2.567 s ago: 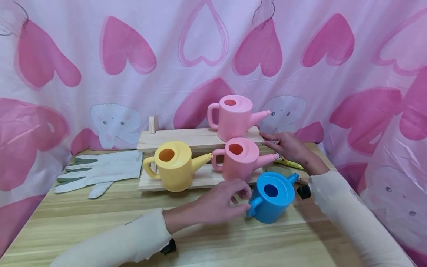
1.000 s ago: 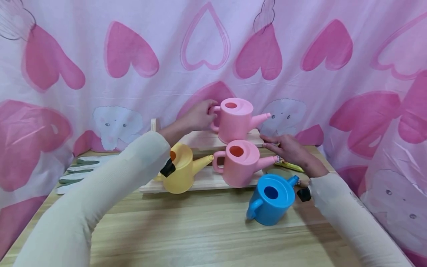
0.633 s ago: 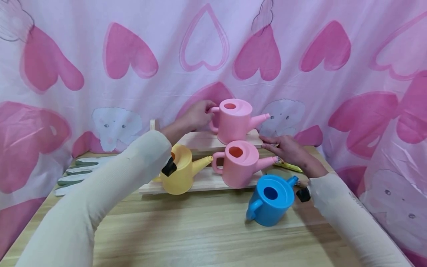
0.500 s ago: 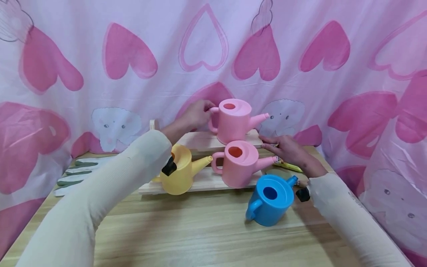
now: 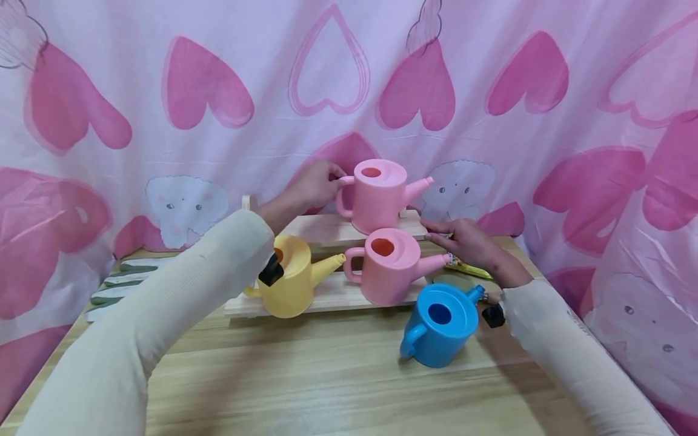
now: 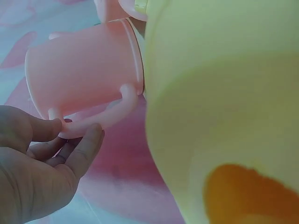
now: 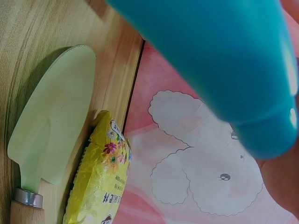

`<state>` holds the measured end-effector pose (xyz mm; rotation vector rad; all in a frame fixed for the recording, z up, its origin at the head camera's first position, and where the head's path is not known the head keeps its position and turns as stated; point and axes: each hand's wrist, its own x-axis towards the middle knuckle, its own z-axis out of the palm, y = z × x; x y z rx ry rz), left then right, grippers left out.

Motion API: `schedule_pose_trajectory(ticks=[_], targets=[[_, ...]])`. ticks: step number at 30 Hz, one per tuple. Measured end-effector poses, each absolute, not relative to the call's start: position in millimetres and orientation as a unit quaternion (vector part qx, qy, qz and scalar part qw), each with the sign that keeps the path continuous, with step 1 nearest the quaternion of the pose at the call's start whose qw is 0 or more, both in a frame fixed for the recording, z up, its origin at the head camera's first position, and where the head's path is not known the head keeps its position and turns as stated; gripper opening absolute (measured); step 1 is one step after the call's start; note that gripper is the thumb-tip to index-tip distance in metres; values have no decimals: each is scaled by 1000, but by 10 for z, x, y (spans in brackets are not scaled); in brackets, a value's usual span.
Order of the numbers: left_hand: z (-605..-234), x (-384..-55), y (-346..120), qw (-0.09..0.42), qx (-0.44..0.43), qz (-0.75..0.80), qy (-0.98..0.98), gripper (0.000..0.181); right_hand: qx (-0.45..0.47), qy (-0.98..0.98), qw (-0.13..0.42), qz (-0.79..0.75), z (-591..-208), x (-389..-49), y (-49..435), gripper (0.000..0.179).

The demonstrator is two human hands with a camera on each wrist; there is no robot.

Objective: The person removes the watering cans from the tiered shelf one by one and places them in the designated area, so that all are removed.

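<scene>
My left hand pinches the handle of a pink watering can on the upper board of a wooden two-tier stand. The left wrist view shows thumb and fingers around that handle. My right hand touches the right end of the upper board, its visible fingers fairly straight. A second pink watering can and a yellow watering can stand on the lower board. The left sleeve hides part of the yellow one. On the table, below my right hand, is a blue watering can.
White-and-green gloves lie on the table at the left, partly behind my left sleeve. At the right lie a green-bladed trowel and a yellow printed packet. A heart-patterned pink curtain hangs behind.
My left hand has gone from beside the blue watering can up to the upper pink one and taken its handle. That can has shifted slightly left. My right hand stays at the board's end.
</scene>
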<state>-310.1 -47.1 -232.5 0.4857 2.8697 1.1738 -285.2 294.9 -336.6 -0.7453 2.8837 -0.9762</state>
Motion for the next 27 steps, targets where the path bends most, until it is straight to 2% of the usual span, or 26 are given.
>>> schedule_pose_trajectory(ticks=[15,27], targets=[[-2331,-3007,-489,-28,160,412,897,26,-242,920,-2,-307,-3367,-2857,2967,52],[-2087,-2880,-605,-39,152,449,880,29,-238,920,-10,-310,-3378,-2851,2964,52]])
